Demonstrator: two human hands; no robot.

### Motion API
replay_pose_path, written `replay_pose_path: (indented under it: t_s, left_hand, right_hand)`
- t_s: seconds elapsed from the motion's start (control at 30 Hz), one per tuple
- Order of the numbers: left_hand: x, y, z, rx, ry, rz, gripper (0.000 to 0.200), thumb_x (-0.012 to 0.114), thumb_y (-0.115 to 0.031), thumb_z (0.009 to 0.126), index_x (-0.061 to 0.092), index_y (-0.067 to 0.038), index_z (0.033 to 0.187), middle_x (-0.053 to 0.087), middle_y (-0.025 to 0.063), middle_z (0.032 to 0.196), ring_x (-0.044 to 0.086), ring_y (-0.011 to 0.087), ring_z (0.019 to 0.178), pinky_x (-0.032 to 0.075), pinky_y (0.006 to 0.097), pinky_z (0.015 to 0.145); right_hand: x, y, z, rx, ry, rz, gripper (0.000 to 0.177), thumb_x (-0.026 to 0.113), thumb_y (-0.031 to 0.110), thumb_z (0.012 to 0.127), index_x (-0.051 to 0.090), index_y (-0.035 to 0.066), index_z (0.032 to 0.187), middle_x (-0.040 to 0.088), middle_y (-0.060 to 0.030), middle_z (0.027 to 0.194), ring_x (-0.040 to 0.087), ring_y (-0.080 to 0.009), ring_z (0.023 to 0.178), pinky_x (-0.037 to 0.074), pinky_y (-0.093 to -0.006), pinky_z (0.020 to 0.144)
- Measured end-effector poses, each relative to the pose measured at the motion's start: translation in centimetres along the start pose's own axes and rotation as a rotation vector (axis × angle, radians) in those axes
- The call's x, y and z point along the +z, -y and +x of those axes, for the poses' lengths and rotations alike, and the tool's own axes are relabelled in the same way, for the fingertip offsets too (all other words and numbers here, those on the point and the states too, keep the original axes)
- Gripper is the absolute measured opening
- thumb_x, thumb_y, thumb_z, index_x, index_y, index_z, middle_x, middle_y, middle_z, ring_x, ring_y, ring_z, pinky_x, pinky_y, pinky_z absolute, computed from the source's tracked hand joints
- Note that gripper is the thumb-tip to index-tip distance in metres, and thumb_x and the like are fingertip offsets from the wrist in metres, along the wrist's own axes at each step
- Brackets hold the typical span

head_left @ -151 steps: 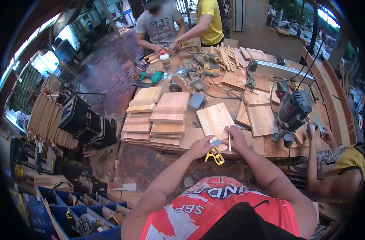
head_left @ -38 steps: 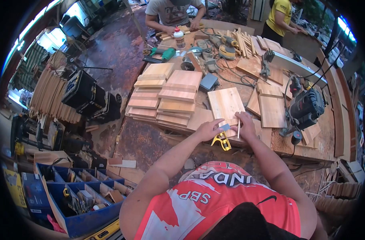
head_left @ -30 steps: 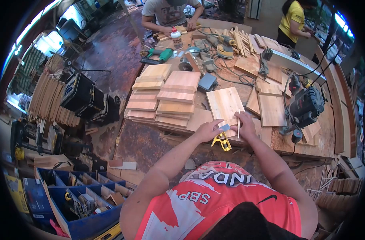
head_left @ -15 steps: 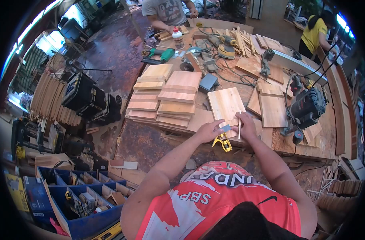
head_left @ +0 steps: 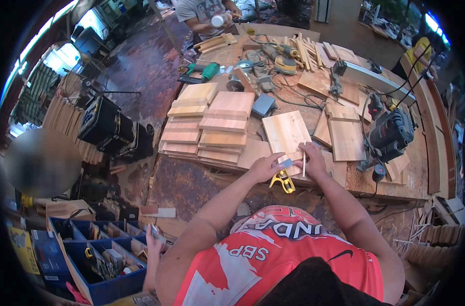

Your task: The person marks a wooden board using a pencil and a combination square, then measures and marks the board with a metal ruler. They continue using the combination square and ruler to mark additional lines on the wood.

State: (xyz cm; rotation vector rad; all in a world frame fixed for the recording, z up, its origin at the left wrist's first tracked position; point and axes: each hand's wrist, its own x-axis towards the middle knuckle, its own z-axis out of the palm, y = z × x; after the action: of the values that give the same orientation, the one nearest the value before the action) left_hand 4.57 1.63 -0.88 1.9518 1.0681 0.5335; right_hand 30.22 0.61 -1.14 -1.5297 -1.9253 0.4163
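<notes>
The board (head_left: 286, 131) is a pale, squarish panel with straight grain running along its length and a slightly redder strip down one side. It lies flat at the near edge of the bench (head_left: 380, 186), just right of the stacks (head_left: 207, 125) of similar panels and touching the larger boards under it.

The left hand (head_left: 265, 167) rests on the board's near corner, fingers curled over a square (head_left: 282, 178). Its yellow stock hangs off the bench edge and its grey blade lies on the wood. The grip looks closed, though the thumb is hidden.

The right hand (head_left: 312, 160) sits just beside it, fingers pinched shut on a pencil (head_left: 304, 159) that stands nearly upright, tip down on the board's near end.

A router (head_left: 390, 133) stands well to the right with its cable trailing. Lower left, another person's hand (head_left: 153, 242) reaches by the blue bins (head_left: 97, 273).
</notes>
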Motion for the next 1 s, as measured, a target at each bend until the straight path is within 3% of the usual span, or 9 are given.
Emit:
replay_pose_path:
  t_s: [0.07,0.13,0.27,0.37,0.43,1.0]
  left_hand:
    - [0.0,-0.1,0.0,-0.005,0.005,-0.003,0.057,0.065,-0.034,0.094,0.048,-0.013,0.145,0.059,0.0066,0.065,0.059,0.0214,0.059,0.046,0.0363,0.059]
    - [-0.1,-0.1,0.0,-0.042,0.012,0.017,0.057,0.064,-0.038,0.093,0.05,-0.017,0.143,0.064,0.0115,0.072,0.065,0.0313,0.068,0.049,0.0438,0.065]
    - [0.1,-0.1,0.0,-0.052,0.019,0.038,0.056,0.064,-0.038,0.093,0.049,-0.017,0.144,0.064,0.0118,0.071,0.065,0.0319,0.068,0.049,0.0444,0.064]
    - [0.1,-0.1,0.0,-0.041,0.018,0.047,0.056,0.064,-0.037,0.093,0.049,-0.018,0.144,0.063,0.0114,0.07,0.063,0.0315,0.066,0.048,0.0442,0.063]
    - [0.0,-0.2,0.0,-0.037,0.021,0.032,0.056,0.064,-0.031,0.094,0.048,-0.016,0.146,0.056,0.0061,0.065,0.057,0.0222,0.059,0.045,0.0375,0.059]
    - [0.2,0.2,0.0,-0.01,0.005,0.022,0.057,0.064,-0.032,0.095,0.047,-0.014,0.146,0.056,0.005,0.063,0.055,0.0203,0.057,0.044,0.0363,0.057]
  right_hand:
    - [-0.2,0.1,0.0,0.0,0.004,0.004,0.069,0.09,0.035,0.064,0.064,0.012,0.124,0.059,-0.0164,0.131,0.053,-0.0348,0.127,0.045,-0.044,0.105]
    - [-0.2,0.2,0.1,-0.001,0.007,0.007,0.069,0.09,0.034,0.064,0.064,0.012,0.124,0.059,-0.0164,0.131,0.053,-0.0349,0.127,0.045,-0.0441,0.106]
    - [-0.3,0.2,0.1,0.002,0.015,0.01,0.069,0.09,0.034,0.065,0.064,0.012,0.124,0.059,-0.0177,0.132,0.053,-0.0359,0.127,0.045,-0.0446,0.106]
    - [-0.1,0.0,0.0,0.016,0.016,0.019,0.07,0.09,0.034,0.065,0.064,0.012,0.125,0.059,-0.0183,0.131,0.053,-0.0365,0.126,0.045,-0.0448,0.105]
    - [-0.2,0.0,0.1,0.015,0.011,0.02,0.07,0.09,0.034,0.065,0.064,0.013,0.126,0.059,-0.0186,0.131,0.053,-0.0367,0.126,0.045,-0.0448,0.105]
    - [0.0,-0.4,0.0,-0.014,0.003,0.064,0.07,0.09,0.035,0.064,0.064,0.013,0.125,0.058,-0.0182,0.13,0.053,-0.0365,0.126,0.045,-0.0447,0.105]
